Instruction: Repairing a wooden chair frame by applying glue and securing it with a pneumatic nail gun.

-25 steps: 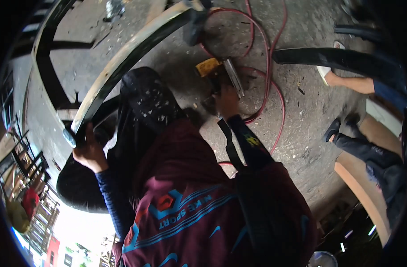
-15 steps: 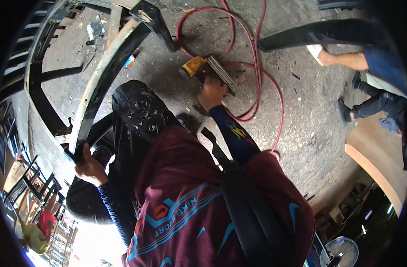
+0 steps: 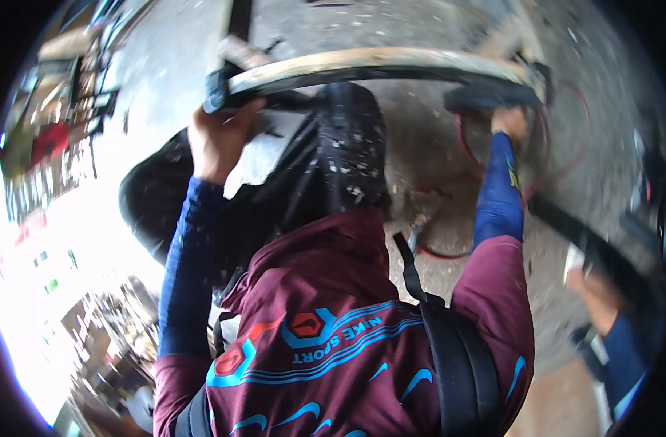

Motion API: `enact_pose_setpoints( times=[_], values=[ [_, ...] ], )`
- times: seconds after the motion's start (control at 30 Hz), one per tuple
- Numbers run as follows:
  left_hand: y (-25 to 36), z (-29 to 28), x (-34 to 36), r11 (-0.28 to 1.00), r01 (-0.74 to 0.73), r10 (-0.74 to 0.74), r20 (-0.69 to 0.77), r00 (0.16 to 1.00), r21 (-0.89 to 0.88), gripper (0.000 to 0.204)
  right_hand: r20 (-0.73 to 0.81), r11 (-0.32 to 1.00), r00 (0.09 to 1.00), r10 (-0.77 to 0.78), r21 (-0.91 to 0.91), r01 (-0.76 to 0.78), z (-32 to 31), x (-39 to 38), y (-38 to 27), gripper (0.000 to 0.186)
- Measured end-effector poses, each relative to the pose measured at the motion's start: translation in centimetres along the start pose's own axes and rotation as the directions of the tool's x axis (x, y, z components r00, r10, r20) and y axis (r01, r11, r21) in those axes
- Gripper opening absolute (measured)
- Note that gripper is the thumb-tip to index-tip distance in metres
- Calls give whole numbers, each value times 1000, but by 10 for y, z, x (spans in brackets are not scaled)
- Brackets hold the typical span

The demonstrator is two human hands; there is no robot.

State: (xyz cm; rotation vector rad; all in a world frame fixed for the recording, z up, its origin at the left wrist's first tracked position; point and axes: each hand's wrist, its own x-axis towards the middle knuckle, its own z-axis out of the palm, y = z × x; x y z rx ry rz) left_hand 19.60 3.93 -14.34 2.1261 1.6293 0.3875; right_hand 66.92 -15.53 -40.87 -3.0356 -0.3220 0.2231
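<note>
A wooden frame (image 3: 391,56) with a pale curved rail and black-painted parts stretches across in front of my knees. My left hand (image 3: 220,142) is closed around its left corner, thumb along the underside. At the opposite end, my right hand (image 3: 509,124) is closed at the short black leg (image 3: 486,97); blur hides its exact finger contact. A blurred brownish-grey thing (image 3: 422,207) rests on the floor below and to the left of my right arm; I cannot tell what it is.
A red hose (image 3: 582,124) loops over the stained concrete floor. A curved black piece (image 3: 580,233) lies at right, close to another person's leg (image 3: 599,298). Blurred furniture (image 3: 71,95) and piled wood pieces (image 3: 122,342) appear at left.
My right hand has left the yellow-and-black nail gun and moved to the frame's black leg. The frame has swung from slanting at left to lying crosswise. My view has turned.
</note>
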Motion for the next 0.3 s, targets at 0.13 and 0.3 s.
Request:
enact_pose_setpoints(
  times=[0.13, 0.3],
  values=[
    [-2, -13, 14, 983, -151, 161, 98, 982, -107, 35, 53, 997, 998, -23, 69, 19, 23, 6, -2, 41],
    [-22, -22, 13, 957, -262, 264, -6, 965, -120, 37, -21, 961, 980, -200, 189, 201, 13, 12, -7, 50]
  ],
)
